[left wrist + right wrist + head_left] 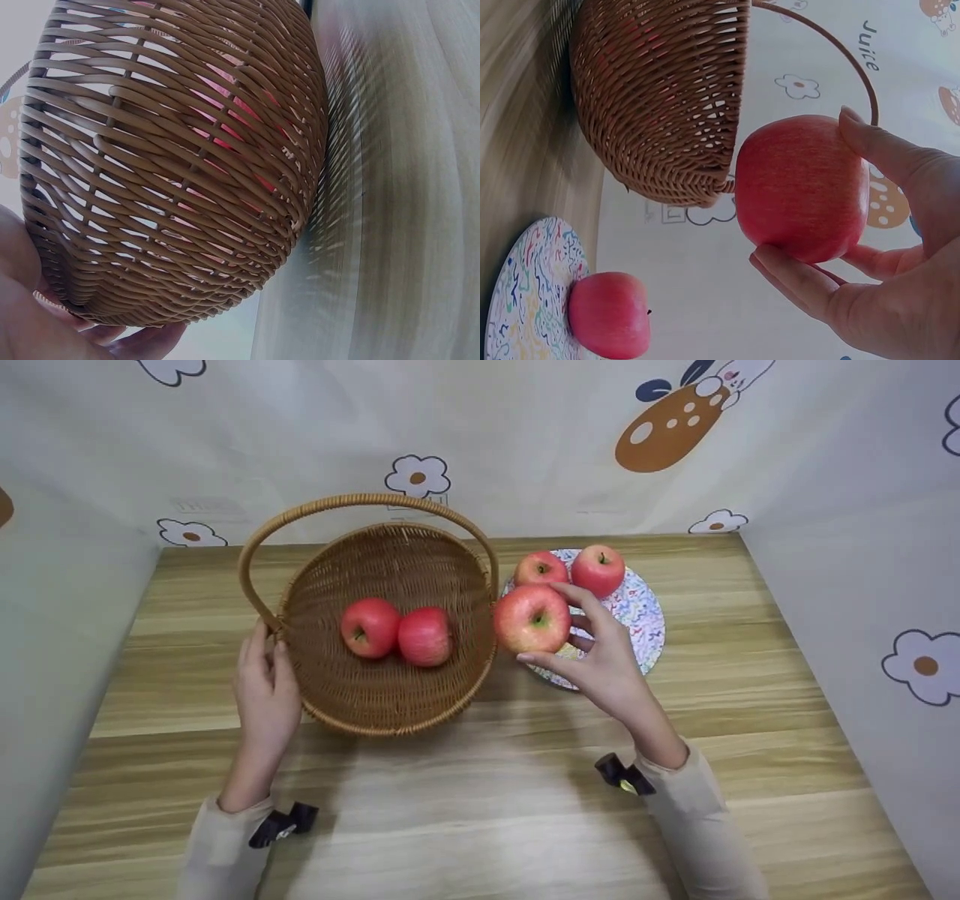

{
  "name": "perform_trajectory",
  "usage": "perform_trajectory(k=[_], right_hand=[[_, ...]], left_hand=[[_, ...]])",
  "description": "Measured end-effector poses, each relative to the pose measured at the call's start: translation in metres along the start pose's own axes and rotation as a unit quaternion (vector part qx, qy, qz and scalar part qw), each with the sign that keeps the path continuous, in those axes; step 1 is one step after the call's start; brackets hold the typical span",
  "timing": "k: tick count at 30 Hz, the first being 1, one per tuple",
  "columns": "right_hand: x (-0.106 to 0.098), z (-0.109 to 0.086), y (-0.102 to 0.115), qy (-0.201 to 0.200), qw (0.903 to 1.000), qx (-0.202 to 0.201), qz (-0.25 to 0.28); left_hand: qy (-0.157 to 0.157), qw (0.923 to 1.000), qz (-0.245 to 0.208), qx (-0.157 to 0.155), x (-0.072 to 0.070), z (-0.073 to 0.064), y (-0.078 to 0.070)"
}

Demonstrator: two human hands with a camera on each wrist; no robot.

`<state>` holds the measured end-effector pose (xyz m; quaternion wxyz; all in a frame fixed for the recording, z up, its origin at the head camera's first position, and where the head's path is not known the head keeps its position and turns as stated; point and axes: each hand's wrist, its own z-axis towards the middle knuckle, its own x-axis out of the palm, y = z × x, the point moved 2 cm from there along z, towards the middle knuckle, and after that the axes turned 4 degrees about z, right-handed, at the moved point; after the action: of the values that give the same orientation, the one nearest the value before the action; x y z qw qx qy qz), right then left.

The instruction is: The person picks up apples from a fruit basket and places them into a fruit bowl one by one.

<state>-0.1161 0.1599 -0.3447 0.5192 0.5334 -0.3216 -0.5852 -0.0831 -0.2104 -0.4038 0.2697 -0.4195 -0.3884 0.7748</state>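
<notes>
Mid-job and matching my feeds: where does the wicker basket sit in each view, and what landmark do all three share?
Head: left of centre, the wicker basket, gripped at its left side by the left hand.
Left wrist: upper left and middle, the basket seen from outside, cut by the top edge.
Right wrist: upper left, left of the apple held in the right hand.
Shared landmark: the wooden tabletop.
</notes>
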Motion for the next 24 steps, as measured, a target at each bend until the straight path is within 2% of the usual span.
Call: perform_trajectory(k=[16, 24], right_hand=[[-0.016, 0.010, -0.012, -0.029, 0.9993, 0.022, 0.012], [-0.024, 0.014, -0.018, -0.046, 0.9984, 0.021, 0.025]], left_hand=[[-0.007, 0.9998, -0.017, -0.004, 0.000, 0.000, -0.001], [-0.007, 0.9998, -0.017, -0.005, 0.000, 0.000, -0.002]])
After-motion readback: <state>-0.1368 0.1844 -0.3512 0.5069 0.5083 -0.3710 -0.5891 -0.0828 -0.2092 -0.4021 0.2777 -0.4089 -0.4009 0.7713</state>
